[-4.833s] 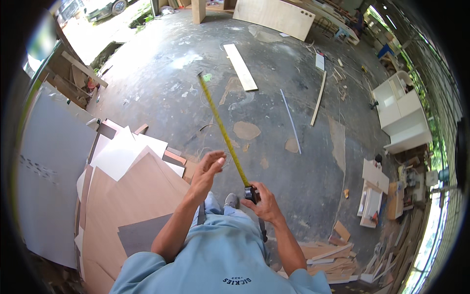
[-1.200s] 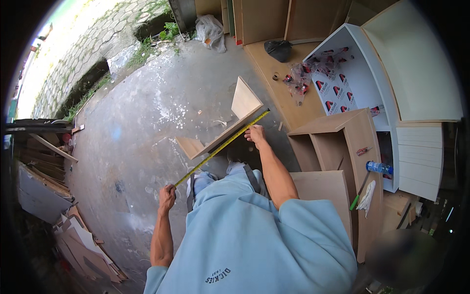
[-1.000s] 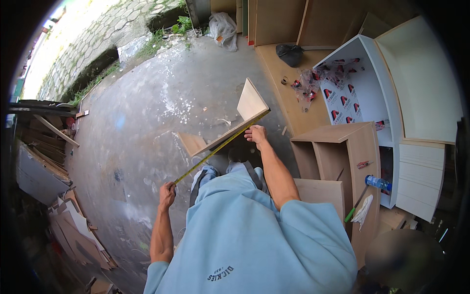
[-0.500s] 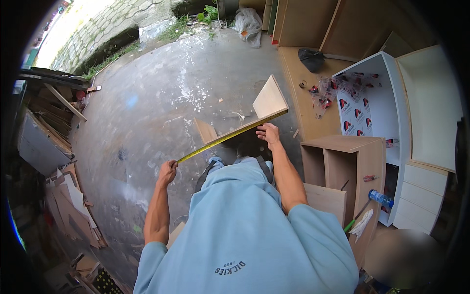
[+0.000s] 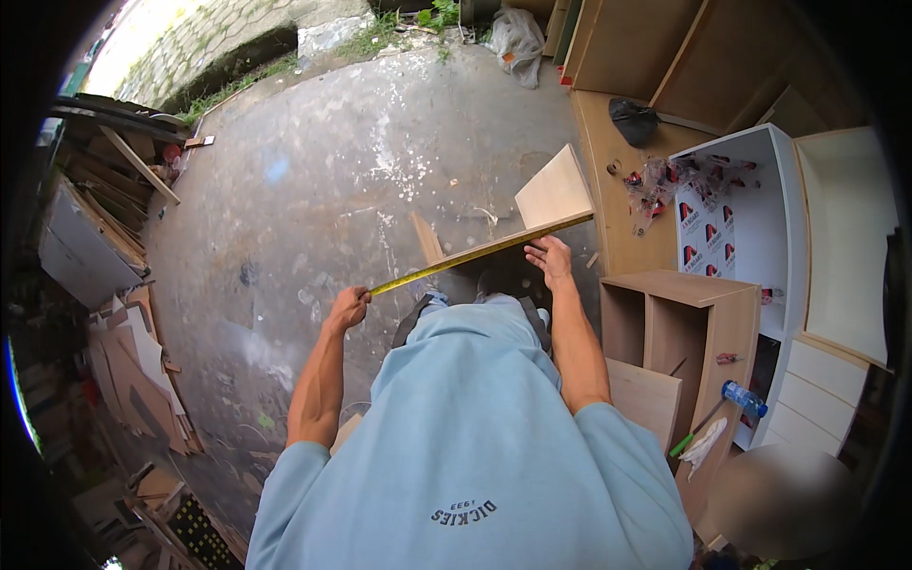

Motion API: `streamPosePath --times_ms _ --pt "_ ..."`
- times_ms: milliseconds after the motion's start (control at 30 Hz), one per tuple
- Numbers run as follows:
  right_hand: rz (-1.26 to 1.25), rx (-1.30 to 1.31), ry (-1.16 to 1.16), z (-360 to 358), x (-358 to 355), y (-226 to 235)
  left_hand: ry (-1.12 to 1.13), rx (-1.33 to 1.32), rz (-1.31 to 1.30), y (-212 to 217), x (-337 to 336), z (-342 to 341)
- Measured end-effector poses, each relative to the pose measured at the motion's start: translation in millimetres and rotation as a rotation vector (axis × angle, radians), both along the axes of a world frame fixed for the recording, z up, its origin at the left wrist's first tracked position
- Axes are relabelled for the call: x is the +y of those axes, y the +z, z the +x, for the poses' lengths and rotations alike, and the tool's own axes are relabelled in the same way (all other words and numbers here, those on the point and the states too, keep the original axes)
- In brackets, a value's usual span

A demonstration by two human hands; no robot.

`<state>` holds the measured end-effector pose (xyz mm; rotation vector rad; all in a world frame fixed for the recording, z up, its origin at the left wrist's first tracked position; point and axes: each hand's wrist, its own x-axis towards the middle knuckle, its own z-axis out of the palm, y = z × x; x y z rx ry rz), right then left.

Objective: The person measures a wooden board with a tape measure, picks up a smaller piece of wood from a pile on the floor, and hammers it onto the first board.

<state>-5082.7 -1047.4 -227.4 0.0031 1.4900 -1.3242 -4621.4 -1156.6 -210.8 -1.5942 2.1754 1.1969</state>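
Observation:
A yellow tape measure [image 5: 427,272] is stretched along the near edge of a wooden piece [image 5: 555,190], which has a pale panel standing out at its right end and a narrower one nearer its middle. My left hand [image 5: 351,307] is closed on the tape's left end, beyond the wood; whatever case sits inside the fist is hidden. Close under the tape, my right hand [image 5: 551,260] has its fingers partly spread at the wood's edge. The tape's far end lies at the wood's right corner.
At right stand an open wooden cabinet [image 5: 682,285], a white cabinet [image 5: 781,228], a blue-capped bottle [image 5: 744,399], a green-handled screwdriver [image 5: 684,443] and a white glove [image 5: 703,446]. Board offcuts [image 5: 142,370] lean at left. A plastic bag [image 5: 516,46] lies at the back.
The view has shifted, so the surroundings sit farther right. My right hand's fingers look more spread under the tape; the tape remains stretched along the wood.

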Motion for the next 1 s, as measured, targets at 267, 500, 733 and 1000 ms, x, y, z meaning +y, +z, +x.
streamPosePath --times_ms 267,500,733,1000 --pt "0.024 0.006 -0.069 4.4 -3.2 2.0 -0.013 0.006 0.055 -1.1 -5.2 1.7" --pt "0.037 0.026 -0.028 3.8 -2.2 2.5 0.002 0.008 0.093 -0.5 -7.9 0.1" --pt "0.037 0.023 -0.072 4.2 -2.7 1.1 -0.004 0.014 0.094 -4.1 -8.4 1.9" --pt "0.031 0.018 -0.029 4.3 -2.9 5.3 -0.003 -0.019 0.103 1.6 -7.9 0.0"
